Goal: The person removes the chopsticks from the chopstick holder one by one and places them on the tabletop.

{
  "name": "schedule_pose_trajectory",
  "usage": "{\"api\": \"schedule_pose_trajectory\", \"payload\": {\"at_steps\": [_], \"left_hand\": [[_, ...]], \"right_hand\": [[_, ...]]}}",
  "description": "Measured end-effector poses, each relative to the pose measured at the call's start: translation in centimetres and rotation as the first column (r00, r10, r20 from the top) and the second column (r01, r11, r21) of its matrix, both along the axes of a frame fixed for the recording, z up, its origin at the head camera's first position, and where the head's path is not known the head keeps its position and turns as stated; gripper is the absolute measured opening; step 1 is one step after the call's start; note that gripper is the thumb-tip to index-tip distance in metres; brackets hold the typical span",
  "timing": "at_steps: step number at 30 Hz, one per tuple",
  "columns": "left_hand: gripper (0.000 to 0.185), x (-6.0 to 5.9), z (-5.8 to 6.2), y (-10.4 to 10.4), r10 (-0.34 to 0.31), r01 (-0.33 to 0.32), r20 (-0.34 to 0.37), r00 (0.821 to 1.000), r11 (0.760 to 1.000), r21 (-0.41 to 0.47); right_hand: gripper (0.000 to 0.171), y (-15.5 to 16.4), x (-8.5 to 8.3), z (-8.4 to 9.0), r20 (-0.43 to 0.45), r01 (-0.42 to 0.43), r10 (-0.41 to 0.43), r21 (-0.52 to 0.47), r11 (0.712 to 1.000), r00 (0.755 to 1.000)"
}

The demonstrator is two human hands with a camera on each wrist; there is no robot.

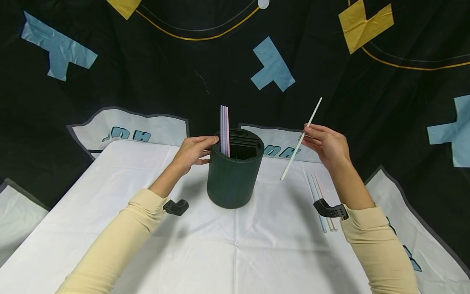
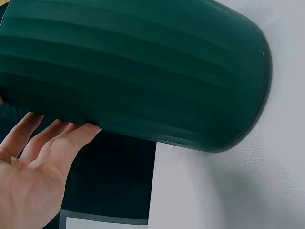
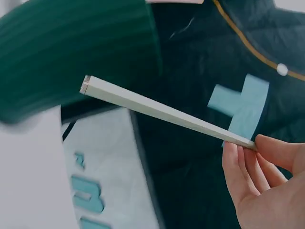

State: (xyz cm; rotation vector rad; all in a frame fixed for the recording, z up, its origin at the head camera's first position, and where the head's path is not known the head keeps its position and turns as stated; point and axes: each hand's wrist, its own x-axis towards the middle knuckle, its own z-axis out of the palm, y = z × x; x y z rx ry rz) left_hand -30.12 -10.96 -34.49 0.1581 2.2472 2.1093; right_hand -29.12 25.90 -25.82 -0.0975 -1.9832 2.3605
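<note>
My right fingers (image 1: pixel 318 134) pinch a thin, white, square-sided stick (image 1: pixel 296 148) slanting one-to-seven o'clock; at nine, my unclenched left fingers (image 1: pixel 207 142) touch the dark-green, plastic-looking cylindrical holder (image 1: pixel 235 181).

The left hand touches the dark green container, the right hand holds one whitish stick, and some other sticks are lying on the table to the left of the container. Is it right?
Not quite: the other sticks lie on the table to the right of the dark green container, as the head view shows. The rest is right.
</note>
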Motion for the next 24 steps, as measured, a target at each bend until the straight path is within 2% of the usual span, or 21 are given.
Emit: {"api": "schedule_pose_trajectory", "payload": {"at_steps": [8, 14, 18, 24], "left_hand": [[0.049, -0.1, -0.1, -0.1, 0.005, -0.005, 0.003, 1.000, 1.000, 0.004], [0.051, -0.1, -0.1, -0.4, 0.009, -0.009, 0.008, 1.000, 1.000, 0.010], [0.050, -0.1, 0.0, -0.4, 0.019, -0.020, 0.012, 1.000, 1.000, 0.007], [0.050, -0.3, -0.2, -0.3, 0.009, -0.009, 0.010, 1.000, 1.000, -0.001]], "right_hand": [[0.012, 4.0, -1.4, -3.5, 0.159, -0.041, 0.038, 0.013, 0.999, 0.986], [0.021, 6.0, -2.5, -6.5, 0.268, -0.021, -0.014, 0.126, 0.992, 0.963], [0.026, 7.0, -3.0, -8.3, 0.304, -0.040, -0.017, 0.181, 0.983, 0.953], [0.033, 8.7, -2.9, -10.9, 0.316, -0.138, 0.071, 0.197, 0.971, 0.946]]}}
